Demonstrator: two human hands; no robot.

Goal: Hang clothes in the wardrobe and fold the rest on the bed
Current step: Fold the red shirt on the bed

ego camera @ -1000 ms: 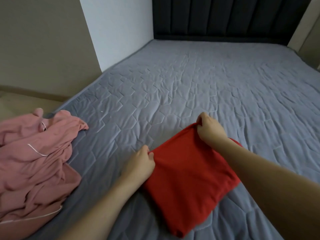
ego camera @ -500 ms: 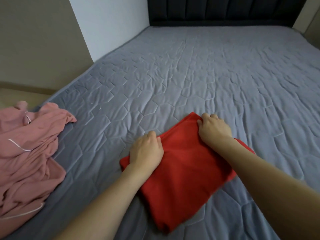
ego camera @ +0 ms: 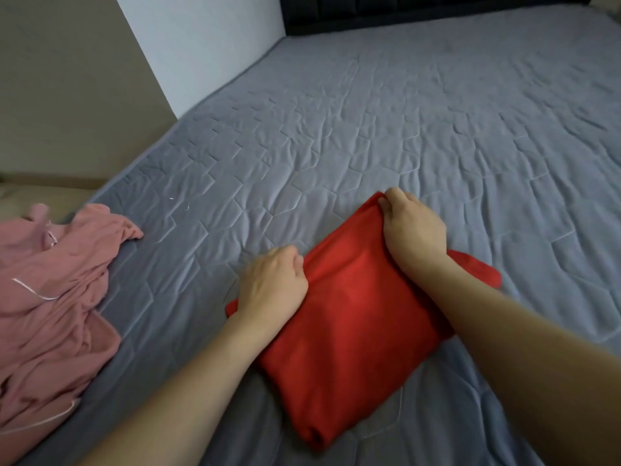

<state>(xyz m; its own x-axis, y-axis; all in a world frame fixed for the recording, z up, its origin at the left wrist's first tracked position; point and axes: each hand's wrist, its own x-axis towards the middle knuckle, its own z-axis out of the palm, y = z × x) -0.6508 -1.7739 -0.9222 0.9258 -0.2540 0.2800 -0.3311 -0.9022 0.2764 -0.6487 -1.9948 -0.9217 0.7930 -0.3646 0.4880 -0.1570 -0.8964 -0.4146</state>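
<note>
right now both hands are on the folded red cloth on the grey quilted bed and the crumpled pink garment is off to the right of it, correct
Not quite: the crumpled pink garment lies to the left of the folded red cloth, at the bed's left edge, as the head view shows. The rest holds: the left hand and right hand both grip the red cloth on the grey quilted bed.
</note>
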